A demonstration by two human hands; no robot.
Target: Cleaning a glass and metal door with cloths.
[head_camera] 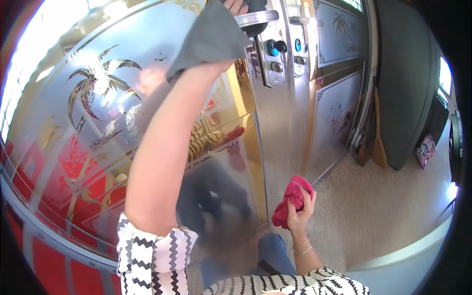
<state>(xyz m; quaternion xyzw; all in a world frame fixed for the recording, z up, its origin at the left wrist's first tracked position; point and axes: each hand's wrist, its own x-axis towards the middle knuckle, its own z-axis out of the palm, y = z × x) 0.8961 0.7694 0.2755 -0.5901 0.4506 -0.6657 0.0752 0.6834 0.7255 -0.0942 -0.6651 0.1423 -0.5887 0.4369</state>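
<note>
A grey cloth [214, 37] hangs from my left hand [236, 6], which is at the top edge, by the metal door handle [258, 17]; the fingers are partly cut off by the frame. Below the handle, a black key [281, 46] sits in the blue lock cylinder of the lock plate [273, 73]. My right hand [300, 212] holds a bunched red-pink cloth [293, 199] low in front of me, apart from the door. The shiny metal door panel [162, 96] bears a palm tree pattern and mirrors my striped shirt.
A second door leaf [339, 88] stands to the right with its own handle and lock. Beyond it, brooms [378, 147] lean beside a tall dark grey panel [402, 81]. A pink printed packet [426, 151] is at the far right. Red panels [51, 258] show at lower left.
</note>
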